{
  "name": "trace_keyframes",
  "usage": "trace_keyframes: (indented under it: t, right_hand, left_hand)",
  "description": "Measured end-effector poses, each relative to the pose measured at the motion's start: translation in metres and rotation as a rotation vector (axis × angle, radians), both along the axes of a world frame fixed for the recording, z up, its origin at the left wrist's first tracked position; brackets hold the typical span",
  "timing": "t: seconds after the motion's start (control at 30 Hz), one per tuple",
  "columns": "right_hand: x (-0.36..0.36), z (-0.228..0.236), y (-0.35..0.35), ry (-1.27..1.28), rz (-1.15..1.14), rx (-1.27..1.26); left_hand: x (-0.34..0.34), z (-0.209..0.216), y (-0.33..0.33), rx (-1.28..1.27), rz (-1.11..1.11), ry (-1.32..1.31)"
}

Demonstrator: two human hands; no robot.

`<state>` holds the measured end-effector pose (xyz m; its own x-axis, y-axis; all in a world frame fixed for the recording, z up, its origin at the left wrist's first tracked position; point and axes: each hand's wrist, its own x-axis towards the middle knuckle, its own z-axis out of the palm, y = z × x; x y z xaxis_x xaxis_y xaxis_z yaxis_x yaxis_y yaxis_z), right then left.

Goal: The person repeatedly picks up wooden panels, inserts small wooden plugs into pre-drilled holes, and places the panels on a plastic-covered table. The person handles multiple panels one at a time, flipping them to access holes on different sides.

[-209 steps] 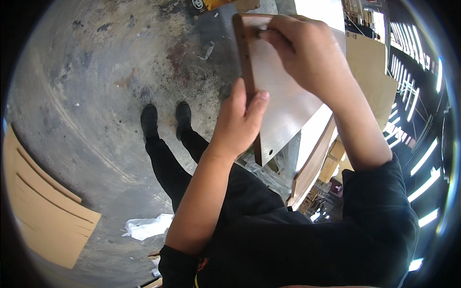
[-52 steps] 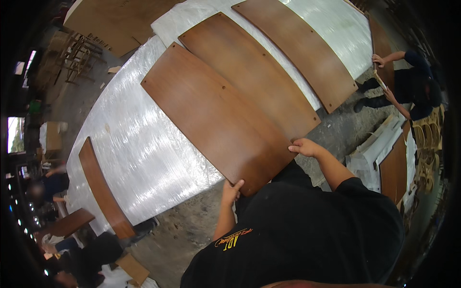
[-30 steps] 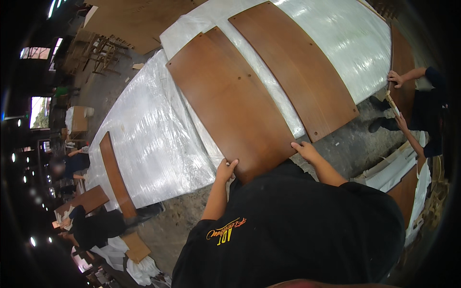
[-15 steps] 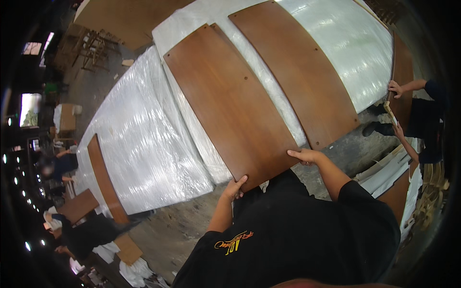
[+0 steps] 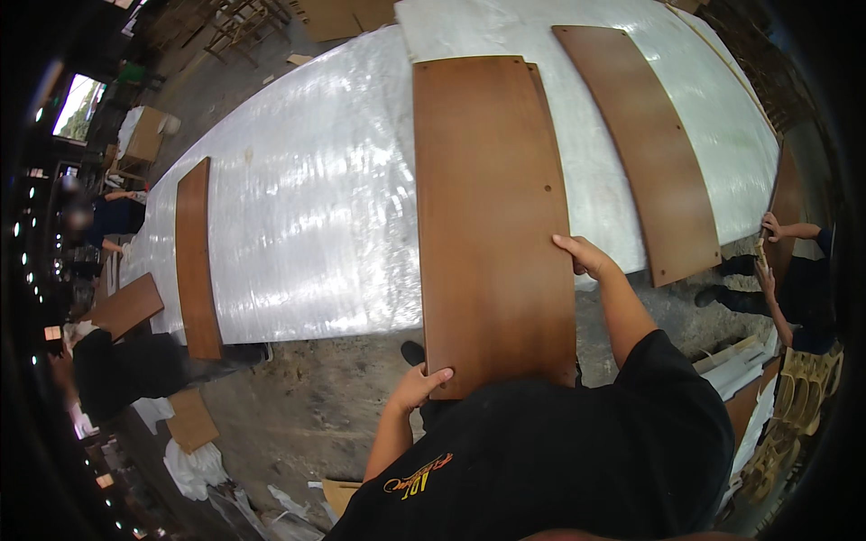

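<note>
A long brown wooden panel (image 5: 492, 216) with small holes lies between my hands, its near end against my body. My left hand (image 5: 422, 386) grips its left edge close to the near end, thumb on top. On the right edge, farther up, my right hand (image 5: 585, 256) holds on, thumb on the face and fingers hidden below. Part of another brown piece shows behind the panel's far right edge. To the right, a second holed panel (image 5: 645, 153) rests on the plastic-wrapped table (image 5: 307, 198).
A narrow brown board (image 5: 194, 261) lies at the table's left. People work at the far left and right; the right person's hands (image 5: 772, 225) hold a board. Cardboard and white wrapping (image 5: 194, 464) lie on the floor at lower left.
The held panel has come toward my body and turned more upright in view. My right hand sits farther up its edge. My view has swung left.
</note>
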<state>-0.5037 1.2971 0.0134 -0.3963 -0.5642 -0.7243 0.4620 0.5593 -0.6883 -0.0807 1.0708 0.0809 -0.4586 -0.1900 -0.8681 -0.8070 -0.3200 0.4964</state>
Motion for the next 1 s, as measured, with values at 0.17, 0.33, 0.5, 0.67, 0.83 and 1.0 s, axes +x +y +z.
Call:
trace_keyframes:
  t: [0.17, 0.33, 0.5, 0.67, 0.83, 1.0]
  right_hand:
    - [0.123, 0.008, -0.078, -0.012, -0.083, -0.017]
    - [0.207, 0.054, -0.184, 0.136, -0.13, 0.009]
    - [0.266, 0.134, -0.284, 0.383, -0.048, 0.064]
    - [0.316, 0.196, -0.367, 0.696, 0.038, -0.209]
    - [0.319, 0.226, -0.437, 0.67, 0.358, -0.017]
    - [0.306, 0.214, -0.473, 0.47, 0.437, -0.548]
  left_hand:
    - [0.12, -0.019, -0.072, -0.042, -0.023, 0.0]
    - [0.2, -0.069, -0.153, -0.04, 0.101, 0.103]
    - [0.265, -0.099, -0.229, 0.133, 0.232, 0.146]
    - [0.281, -0.092, -0.294, -0.079, -0.116, -0.109]
    - [0.18, 0.0, -0.361, -0.587, -0.045, 0.441]
    - [0.062, 0.11, -0.387, -0.945, -0.005, 0.64]
